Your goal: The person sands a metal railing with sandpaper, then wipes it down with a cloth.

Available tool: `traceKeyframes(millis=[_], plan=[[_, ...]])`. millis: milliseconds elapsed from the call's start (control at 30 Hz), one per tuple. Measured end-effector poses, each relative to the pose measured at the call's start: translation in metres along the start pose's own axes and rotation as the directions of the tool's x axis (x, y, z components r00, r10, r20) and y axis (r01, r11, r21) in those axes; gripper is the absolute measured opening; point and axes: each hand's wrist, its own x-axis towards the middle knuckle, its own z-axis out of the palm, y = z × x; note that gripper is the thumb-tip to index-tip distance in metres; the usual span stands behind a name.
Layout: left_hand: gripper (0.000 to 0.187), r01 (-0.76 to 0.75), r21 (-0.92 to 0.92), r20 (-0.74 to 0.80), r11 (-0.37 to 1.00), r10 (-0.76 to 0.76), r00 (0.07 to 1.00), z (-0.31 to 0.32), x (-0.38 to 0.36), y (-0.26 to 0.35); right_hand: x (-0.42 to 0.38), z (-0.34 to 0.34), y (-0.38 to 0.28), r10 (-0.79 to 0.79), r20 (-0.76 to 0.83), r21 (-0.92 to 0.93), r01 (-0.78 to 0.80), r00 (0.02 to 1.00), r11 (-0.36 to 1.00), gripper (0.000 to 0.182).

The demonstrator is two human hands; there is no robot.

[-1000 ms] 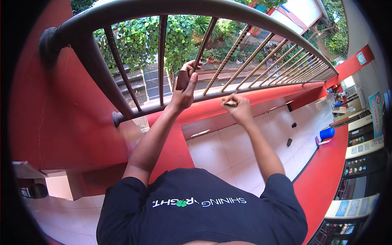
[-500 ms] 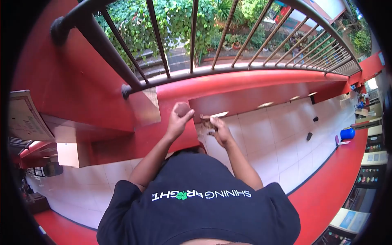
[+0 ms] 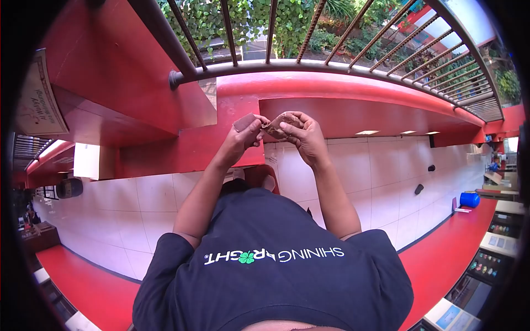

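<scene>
My left hand (image 3: 244, 137) is closed round a flat reddish-brown piece (image 3: 243, 122), whose top shows above the fingers. Close beside it on the right, my right hand (image 3: 303, 138) pinches a brown, rough-looking item (image 3: 282, 122) between thumb and fingers. The two held things meet or nearly meet between my fingertips; what they are made of is too small to tell. Both hands are raised in front of the red ledge (image 3: 232, 99), over its edge and the tiled floor.
A metal railing (image 3: 309, 67) runs above the red wall, with plants behind it. At the left are a sign board (image 3: 41, 99) and a pale box (image 3: 88, 161). A blue bucket (image 3: 470, 199) and two small dark objects stand on the right.
My hands have come together, and my right hand has risen with the brown item now in clearer view. The camera view has shifted, so the railing appears higher.
</scene>
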Motion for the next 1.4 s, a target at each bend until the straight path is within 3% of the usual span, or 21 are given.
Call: traceKeyframes(millis=[67,133,200,233,333,467,567,700,767,967,1033,1100,1133,1167,1200,1233,1267,1300,1333,1367,1400], plan=[[0.021,-0.212,0.449,0.091,0.868,0.192,0.977,0.004,-0.003,-0.001,-0.002,-0.005,-0.006,0.011,-0.007,-0.031,-0.011,1.0,0.999,0.033],[0.019,-0.225,0.431,0.079,0.874,0.212,0.974,0.011,-0.002,0.0,-0.001,-0.007,-0.011,0.008,-0.017,-0.066,-0.009,1.0,0.998,0.032],[0.017,-0.189,0.412,-0.001,0.892,0.208,0.978,0.014,0.002,0.003,-0.001,-0.008,-0.012,-0.036,0.022,0.16,0.032,0.999,0.987,0.03],[0.017,-0.198,0.413,0.011,0.889,0.213,0.977,0.014,0.005,0.005,-0.001,-0.008,-0.015,-0.049,0.019,0.158,0.045,0.999,0.986,0.03],[0.016,-0.13,0.331,-0.014,0.935,0.142,0.99,0.018,0.012,0.011,-0.003,-0.004,-0.016,-0.057,0.113,0.469,-0.003,0.992,0.883,0.039],[0.018,-0.13,0.315,-0.004,0.94,0.138,0.99,0.024,0.02,0.021,0.004,0.016,-0.007,-0.105,0.217,0.475,-0.011,0.97,0.88,0.047],[0.016,-0.141,0.334,-0.011,0.932,0.153,0.988,0.013,0.029,0.015,0.017,0.029,0.004,-0.201,0.127,0.56,0.097,0.971,0.823,0.042],[0.019,-0.24,0.433,-0.046,0.869,0.287,0.957,-0.015,0.044,-0.009,0.041,0.039,0.025,-0.2,-0.026,0.369,0.196,0.979,0.909,0.036],[0.023,-0.173,0.483,-0.084,0.858,0.242,0.967,-0.03,0.045,-0.013,0.054,0.037,0.041,-0.178,-0.02,0.399,0.171,0.984,0.901,0.035],[0.024,-0.231,0.696,-0.081,0.68,0.395,0.915,-0.066,0.055,0.005,0.079,0.053,0.055,-0.125,-0.105,0.442,0.159,0.987,0.883,0.035],[0.018,-0.342,0.632,-0.053,0.695,0.48,0.876,-0.072,0.061,0.027,0.1,0.052,0.039,-0.087,-0.266,0.364,0.184,0.96,0.913,0.036],[0.014,-0.481,0.62,0.03,0.62,0.594,0.804,-0.069,0.072,0.066,0.134,0.054,-0.008,-0.312,-0.229,0.315,0.374,0.922,0.872,0.038],[0.015,-0.602,0.676,0.129,0.425,0.736,0.664,-0.06,0.079,0.094,0.145,0.067,-0.047,-0.451,-0.204,0.275,0.493,0.869,0.826,0.037],[0.014,-0.691,0.688,0.242,0.223,0.826,0.508,-0.051,0.086,0.123,0.15,0.089,-0.089,-0.521,-0.298,0.133,0.575,0.8,0.807,0.038],[0.014,-0.7,0.708,0.319,0.09,0.844,0.432,-0.044,0.089,0.149,0.167,0.094,-0.124,-0.672,-0.176,0.007,0.684,0.719,0.729,0.043],[0.016,-0.68,0.732,0.377,-0.042,0.856,0.354,-0.036,0.095,0.171,0.18,0.104,-0.159,-0.696,-0.089,-0.035,0.696,0.712,0.717,0.052],[0.018,-0.668,0.744,0.359,0.006,0.84,0.407,-0.029,0.098,0.188,0.186,0.114,-0.192,-0.623,0.046,0.071,0.62,0.781,0.782,0.068],[0.021,-0.649,0.748,0.426,-0.139,0.85,0.309,-0.026,0.11,0.204,0.18,0.126,-0.221,-0.571,0.078,0.086,0.565,0.817,0.821,0.086],[0.022,-0.71,0.702,0.41,-0.05,0.844,0.346,-0.02,0.116,0.216,0.164,0.139,-0.245,-0.523,0.081,0.008,0.524,0.848,0.851,0.097],[0.023,-0.761,0.648,0.399,0.042,0.832,0.385,-0.015,0.121,0.225,0.159,0.145,-0.257,-0.549,0.107,-0.048,0.556,0.829,0.83,0.103],[0.025,-0.787,0.617,0.439,-0.011,0.835,0.332,-0.019,0.137,0.228,0.162,0.143,-0.253,-0.598,0.113,-0.039,0.604,0.794,0.796,0.104]])
